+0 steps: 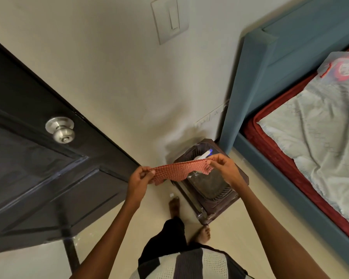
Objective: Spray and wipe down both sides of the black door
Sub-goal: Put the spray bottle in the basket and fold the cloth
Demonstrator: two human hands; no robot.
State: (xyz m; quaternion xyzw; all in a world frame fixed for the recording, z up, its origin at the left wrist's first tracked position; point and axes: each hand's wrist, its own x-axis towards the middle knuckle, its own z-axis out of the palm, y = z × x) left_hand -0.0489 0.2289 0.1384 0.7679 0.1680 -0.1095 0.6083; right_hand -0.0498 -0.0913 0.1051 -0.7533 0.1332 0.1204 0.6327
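Observation:
A red-orange waffle cloth [178,170] is stretched flat between my two hands in the middle of the view. My left hand [140,179] pinches its left end and my right hand [223,167] pinches its right end. The black panelled door [38,172] stands open on the left, with a silver round knob [60,128]. A white spray bottle [205,155] lies on a brown plastic stool just behind the cloth, mostly hidden by it.
The brown stool [210,196] stands on the cream floor against the wall, between the door and a blue bed frame [248,93] with a red mattress on the right. A light switch [170,19] is on the wall above. My bare feet stand before the stool.

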